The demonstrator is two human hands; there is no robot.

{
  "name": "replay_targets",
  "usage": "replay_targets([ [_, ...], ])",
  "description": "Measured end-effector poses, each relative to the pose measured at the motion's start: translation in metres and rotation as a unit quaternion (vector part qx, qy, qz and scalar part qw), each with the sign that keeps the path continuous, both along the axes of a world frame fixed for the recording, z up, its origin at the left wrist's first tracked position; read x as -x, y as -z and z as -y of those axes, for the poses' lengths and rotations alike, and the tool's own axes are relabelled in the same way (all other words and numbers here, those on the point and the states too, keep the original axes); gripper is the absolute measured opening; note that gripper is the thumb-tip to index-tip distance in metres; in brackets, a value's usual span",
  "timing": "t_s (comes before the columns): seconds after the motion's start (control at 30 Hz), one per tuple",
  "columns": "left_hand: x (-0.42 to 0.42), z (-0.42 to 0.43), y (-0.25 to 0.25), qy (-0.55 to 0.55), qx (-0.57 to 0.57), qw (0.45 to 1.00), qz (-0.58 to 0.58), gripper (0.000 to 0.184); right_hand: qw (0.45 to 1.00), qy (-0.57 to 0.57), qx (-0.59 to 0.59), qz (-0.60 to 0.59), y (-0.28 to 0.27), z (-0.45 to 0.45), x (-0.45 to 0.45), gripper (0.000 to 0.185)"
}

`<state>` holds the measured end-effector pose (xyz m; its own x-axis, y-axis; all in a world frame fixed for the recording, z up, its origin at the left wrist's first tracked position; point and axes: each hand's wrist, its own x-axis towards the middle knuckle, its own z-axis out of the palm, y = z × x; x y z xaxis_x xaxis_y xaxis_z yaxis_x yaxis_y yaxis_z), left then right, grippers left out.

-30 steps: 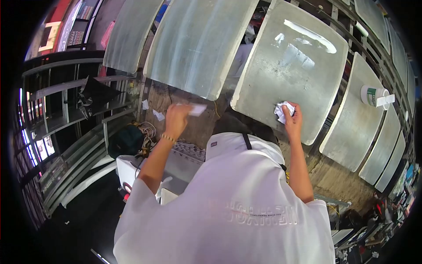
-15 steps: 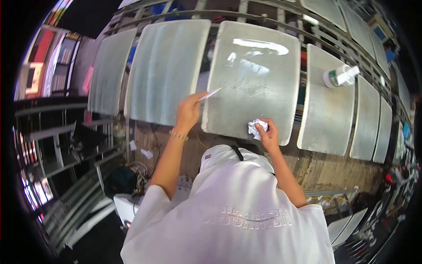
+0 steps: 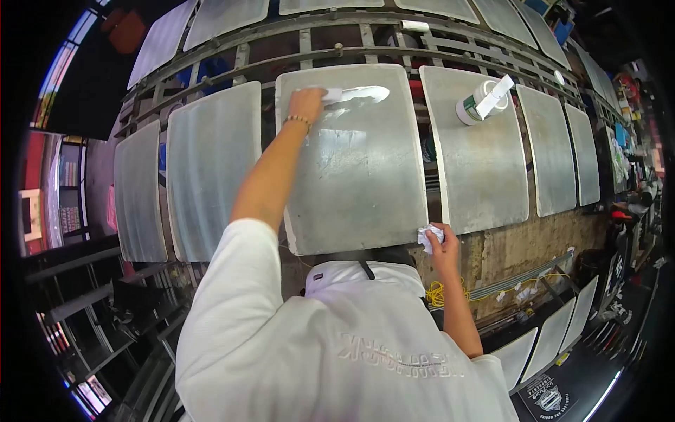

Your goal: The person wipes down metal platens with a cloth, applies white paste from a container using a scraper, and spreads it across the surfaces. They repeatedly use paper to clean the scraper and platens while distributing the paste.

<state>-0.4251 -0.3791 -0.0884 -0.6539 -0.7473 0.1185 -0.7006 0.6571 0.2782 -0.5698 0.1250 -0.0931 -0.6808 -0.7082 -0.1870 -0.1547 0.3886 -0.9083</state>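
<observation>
My left hand (image 3: 307, 105) is closed on a white flat scraper (image 3: 330, 95) at the far left part of the middle grey panel (image 3: 365, 190). The scraper's edge meets a wet white streak (image 3: 369, 93) that runs along the panel's far end. Motion smears the fingers a little. At the near right corner of that panel, my right hand (image 3: 445, 247) grips a crumpled white paper (image 3: 429, 238). A white tub with a green label (image 3: 467, 110) stands on the panel to the right, and a white flat strip (image 3: 495, 97) lies across its top.
More grey panels with pale edges lie to the left (image 3: 214, 169) and right (image 3: 559, 155), separated by gaps. A slatted metal rack (image 3: 306, 49) runs behind them, with another panel row beyond. Yellow cord (image 3: 437, 294) lies near my right forearm.
My left hand has reached forward with the scraper, from beside the panel's left edge to the white streak. My right hand still holds the paper near the panel's near right corner.
</observation>
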Motion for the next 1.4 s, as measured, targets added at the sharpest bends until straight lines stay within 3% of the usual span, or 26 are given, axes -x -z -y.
replay_targets([
  [0.07,-0.019,-0.040,-0.009,0.020,-0.009,1.000,0.006,0.031,1.000,0.004,-0.004,-0.009,0.007,-0.003,0.020,0.022],
  [0.13,-0.059,-0.084,0.016,0.059,0.031,0.993,-0.096,0.033,0.999,-0.002,-0.005,-0.035,0.017,0.004,0.048,0.022],
  [0.2,-0.096,-0.161,0.004,0.025,0.003,1.000,0.003,0.040,0.999,-0.009,0.044,-0.019,0.030,0.016,0.082,0.022],
  [0.23,-0.116,-0.197,0.001,0.052,0.040,0.998,-0.002,0.043,0.997,-0.025,0.042,-0.055,0.031,0.023,0.102,0.022],
  [0.33,-0.145,-0.253,-0.015,0.038,0.005,0.999,0.013,0.045,0.988,-0.048,0.057,-0.132,0.038,0.043,0.159,0.022],
  [0.4,-0.136,-0.258,-0.040,-0.019,-0.166,0.985,0.033,0.043,0.974,-0.059,0.092,-0.199,0.041,0.060,0.193,0.021],
  [0.53,-0.021,-0.180,-0.063,-0.005,-0.050,0.997,-0.055,0.042,0.969,-0.100,0.076,-0.212,0.015,0.088,0.238,0.017],
  [0.63,0.074,-0.085,-0.033,-0.002,0.024,0.997,-0.074,0.040,0.950,-0.167,0.084,-0.251,0.023,0.096,0.257,0.016],
  [0.8,0.149,-0.029,-0.016,-0.114,-0.029,0.993,-0.022,0.037,0.932,-0.202,0.104,-0.282,0.043,0.098,0.267,0.019],
  [0.9,0.135,-0.066,-0.006,-0.121,-0.032,0.992,0.008,0.039,0.938,-0.192,0.127,-0.259,0.043,0.098,0.267,0.020],
  [0.97,0.101,-0.126,0.003,-0.056,0.012,0.997,-0.054,0.041,0.938,-0.198,0.127,-0.254,0.045,0.099,0.270,0.020],
  [1.0,0.081,-0.164,0.011,-0.062,0.021,0.997,-0.029,0.044,0.939,-0.197,0.127,-0.251,0.046,0.099,0.269,0.019],
  [1.1,0.021,-0.291,0.010,-0.085,-0.047,0.995,0.005,0.061,0.940,-0.197,0.135,-0.246,0.046,0.099,0.269,0.020],
  [1.17,0.004,-0.343,-0.015,-0.086,-0.079,0.992,0.041,0.056,0.940,-0.194,0.137,-0.246,0.050,0.097,0.267,0.021],
  [1.27,-0.021,-0.336,-0.028,-0.060,-0.156,0.986,0.022,0.050,0.933,-0.198,0.135,-0.269,0.053,0.103,0.265,0.021],
  [1.3,-0.019,-0.310,-0.029,-0.079,-0.143,0.986,-0.035,0.045,0.927,-0.204,0.127,-0.289,0.053,0.099,0.264,0.022],
  [1.37,0.011,-0.240,-0.059,-0.137,-0.108,0.984,-0.037,0.045,0.925,-0.210,0.108,-0.299,0.051,0.099,0.264,0.022],
  [1.4,0.007,-0.187,-0.040,-0.094,-0.048,0.994,-0.018,0.044,0.921,-0.213,0.091,-0.312,0.048,0.101,0.264,0.021],
])
